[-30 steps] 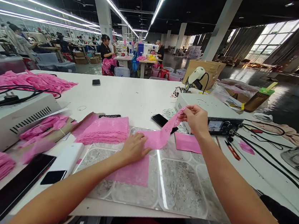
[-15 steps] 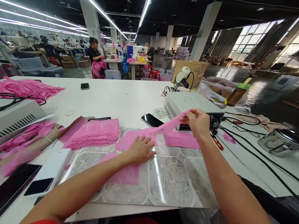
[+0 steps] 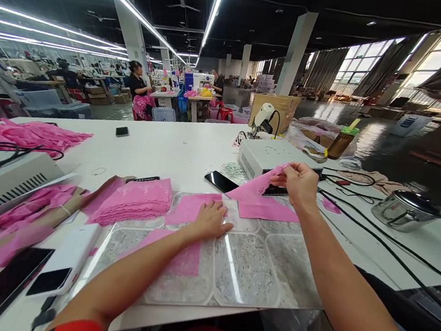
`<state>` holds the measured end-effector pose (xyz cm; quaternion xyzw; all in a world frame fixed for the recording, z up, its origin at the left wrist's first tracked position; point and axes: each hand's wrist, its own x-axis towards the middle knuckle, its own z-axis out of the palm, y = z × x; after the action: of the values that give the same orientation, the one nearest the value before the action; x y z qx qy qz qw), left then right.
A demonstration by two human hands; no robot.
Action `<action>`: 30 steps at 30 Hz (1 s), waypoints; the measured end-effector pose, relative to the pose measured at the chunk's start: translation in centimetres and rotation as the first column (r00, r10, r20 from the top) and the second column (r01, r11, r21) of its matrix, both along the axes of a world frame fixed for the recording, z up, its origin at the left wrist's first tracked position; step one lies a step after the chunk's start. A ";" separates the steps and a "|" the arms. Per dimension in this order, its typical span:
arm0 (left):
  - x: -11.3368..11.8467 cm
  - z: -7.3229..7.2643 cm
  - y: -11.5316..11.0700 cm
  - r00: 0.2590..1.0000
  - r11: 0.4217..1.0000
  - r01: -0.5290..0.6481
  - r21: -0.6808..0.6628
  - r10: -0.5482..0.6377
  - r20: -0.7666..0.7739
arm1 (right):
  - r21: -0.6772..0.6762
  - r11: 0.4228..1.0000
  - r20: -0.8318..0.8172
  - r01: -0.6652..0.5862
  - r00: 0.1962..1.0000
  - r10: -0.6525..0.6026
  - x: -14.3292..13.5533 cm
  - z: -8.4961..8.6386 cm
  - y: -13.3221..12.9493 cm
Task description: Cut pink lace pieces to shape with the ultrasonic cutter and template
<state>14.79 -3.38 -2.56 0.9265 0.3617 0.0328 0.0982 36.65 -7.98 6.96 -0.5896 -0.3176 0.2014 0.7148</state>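
My left hand point(image 3: 209, 219) lies flat with fingers spread, on a pink fabric piece point(image 3: 188, 205) over the clear patterned mat point(image 3: 248, 269). Between the thumb and fingers of my right hand point(image 3: 297, 182) is the end of a pink fabric strip point(image 3: 257, 186) with lace-like holes, raised at a slant above the mat. Under it rests a flat pink piece point(image 3: 265, 209). Another pink piece point(image 3: 186, 257) lies nearer me, partly covered by my left forearm. A thick stack of pink fabric pieces point(image 3: 137, 198) sits to the left.
A grey metal box point(image 3: 277, 153) with cables stands behind my right hand, and a black phone point(image 3: 222, 181) lies left of it. A steel pot point(image 3: 408, 211) is at right. Another vented box point(image 3: 7, 183) and a white power bank point(image 3: 68, 260) are at left. Co-workers sit farther back.
The pink strip has come away from the piece under my left hand and moved right. My right hand has shifted slightly right; my left hand stays flat on the fabric.
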 end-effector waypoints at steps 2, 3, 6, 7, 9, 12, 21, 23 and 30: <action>0.0 0.2 -0.1 1.000 1.000 -0.002 -0.016 0.002 0.014 | 0.001 1.000 -0.003 0.001 1.000 -0.001 0.1 0.2 -0.2; 0.1 0.3 -0.1 1.000 1.000 -0.003 -0.025 0.004 0.024 | 0.003 1.000 -0.003 -0.001 1.000 0.001 0.0 0.2 -0.2; 0.2 0.7 -0.3 0.997 0.998 -0.010 -0.059 0.014 0.074 | 0.013 1.000 0.001 -0.002 1.000 0.002 -0.2 0.4 -0.5; 0.3 0.8 -0.5 0.995 0.997 -0.013 -0.072 0.020 0.103 | 0.017 1.000 0.003 -0.002 1.000 0.002 -0.3 0.4 -0.7; 0.7 1.1 -1.3 0.984 0.995 -0.013 -0.104 0.031 0.178 | 0.020 1.000 0.005 -0.008 1.000 0.008 -0.7 0.3 -1.0; 1.7 1.3 -2.9 0.948 0.980 -0.004 -0.197 0.067 0.310 | 0.011 0.999 0.008 -0.033 0.999 0.033 -1.6 0.0 -1.3; 3.5 1.2 -2.7 0.705 0.736 0.042 -0.676 0.457 0.542 | 0.016 0.989 0.039 -0.144 0.989 0.143 -4.4 1.0 -3.7; 2.8 1.7 -2.2 0.648 0.620 0.146 -0.771 0.529 0.548 | 0.033 0.986 0.025 -0.161 0.987 0.160 -4.8 1.6 -4.5; 1.7 2.3 -4.9 0.599 0.112 0.456 -0.883 0.695 0.397 | 0.012 0.980 -0.075 -0.201 0.977 0.201 -6.0 2.5 -5.6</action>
<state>16.49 -8.30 -0.29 0.4452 0.2891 0.1957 0.8246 30.60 -13.58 9.42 -0.5450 -0.3487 0.2941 0.7035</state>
